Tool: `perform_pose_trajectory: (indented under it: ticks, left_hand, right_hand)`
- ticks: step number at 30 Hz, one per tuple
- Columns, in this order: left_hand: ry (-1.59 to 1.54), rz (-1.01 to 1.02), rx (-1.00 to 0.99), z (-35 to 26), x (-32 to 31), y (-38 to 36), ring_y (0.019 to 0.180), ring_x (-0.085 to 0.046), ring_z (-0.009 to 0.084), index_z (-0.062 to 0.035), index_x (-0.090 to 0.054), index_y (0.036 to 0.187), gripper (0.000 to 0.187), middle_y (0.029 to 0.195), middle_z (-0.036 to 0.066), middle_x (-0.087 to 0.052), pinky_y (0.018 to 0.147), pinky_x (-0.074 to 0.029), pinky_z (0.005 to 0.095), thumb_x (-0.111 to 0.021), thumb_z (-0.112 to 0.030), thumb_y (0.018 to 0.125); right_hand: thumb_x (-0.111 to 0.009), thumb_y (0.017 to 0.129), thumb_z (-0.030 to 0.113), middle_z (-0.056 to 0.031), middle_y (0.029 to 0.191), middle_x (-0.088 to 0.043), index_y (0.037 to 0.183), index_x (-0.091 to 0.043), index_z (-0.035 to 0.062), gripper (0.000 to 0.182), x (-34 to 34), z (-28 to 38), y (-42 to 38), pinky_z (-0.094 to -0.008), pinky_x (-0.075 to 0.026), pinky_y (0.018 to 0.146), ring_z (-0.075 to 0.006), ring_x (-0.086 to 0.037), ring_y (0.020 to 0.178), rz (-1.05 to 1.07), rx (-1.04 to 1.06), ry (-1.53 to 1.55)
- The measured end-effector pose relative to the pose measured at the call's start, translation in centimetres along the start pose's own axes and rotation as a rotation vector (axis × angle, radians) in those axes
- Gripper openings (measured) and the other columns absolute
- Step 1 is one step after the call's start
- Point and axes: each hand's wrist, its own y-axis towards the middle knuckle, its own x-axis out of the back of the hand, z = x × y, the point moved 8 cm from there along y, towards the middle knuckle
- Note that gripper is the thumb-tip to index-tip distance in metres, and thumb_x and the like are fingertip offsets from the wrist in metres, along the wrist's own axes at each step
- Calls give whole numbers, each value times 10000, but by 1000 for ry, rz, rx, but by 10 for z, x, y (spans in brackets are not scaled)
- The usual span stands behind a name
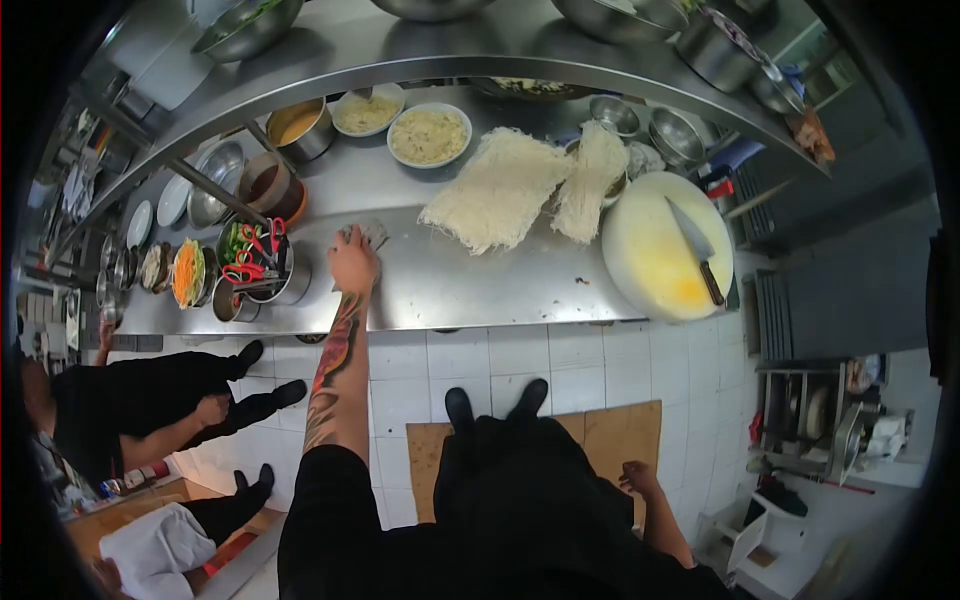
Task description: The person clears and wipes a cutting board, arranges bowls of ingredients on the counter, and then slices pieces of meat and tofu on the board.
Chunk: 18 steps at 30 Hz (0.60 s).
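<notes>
My left hand [353, 262] reaches out over the steel counter [440, 285], fingers closed over a crumpled grey cloth [374, 234] pressed to the surface. Just left of it stands a metal pot [293, 282] holding red-handled scissors [272, 240] and other utensils. My right hand [635, 478] hangs low by my side, away from the counter, with its fingers loosely apart and nothing in them. To the right of the cloth lie a wide sheet of dry thin noodles [497, 190] and a smaller bundle [590, 185].
A knife [692, 240] rests on a round white cutting board [640, 250]. Two bowls of food [430, 135] stand under the overhead shelf [480, 66]. Shredded vegetables [188, 273] sit at the left. Two people [140, 400] are at the left.
</notes>
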Motion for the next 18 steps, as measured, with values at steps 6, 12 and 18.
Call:
perform_pose_trajectory:
  ticks: [6, 12, 18]
  left_hand:
    - [-63, -103, -251, -69, -43, 39, 1123, -563, 385, -261, -678, 1322, 388, 1406, 91, -555, 873, -563, 474, -636, -211, 940]
    - [-105, 176, -442, -124, -52, -30, 1143, -549, 390, -174, -764, 1025, 193, 1366, 142, -572, 894, -521, 478, -661, -143, 865]
    - [-257, 210, -420, -263, -35, -189, 1138, -597, 405, -223, -705, 1276, 420, 1286, 202, -611, 947, -497, 510, -662, -110, 874]
  right_hand:
    - [-619, 1019, 327, -115, 911, -764, 1260, -660, 22, 391, 60, 35, 25, -309, -565, 587, -191, -751, 730, 83, 79, -317]
    - [-596, 1036, 275, -114, 907, -750, 1275, -640, 44, 336, 160, 53, 64, -302, -539, 583, -166, -720, 701, -68, 271, -101]
    - [-590, 1033, 261, -113, 851, -742, 1233, -666, 22, 320, 160, 21, 67, -297, -523, 540, -168, -717, 673, -73, 121, 74]
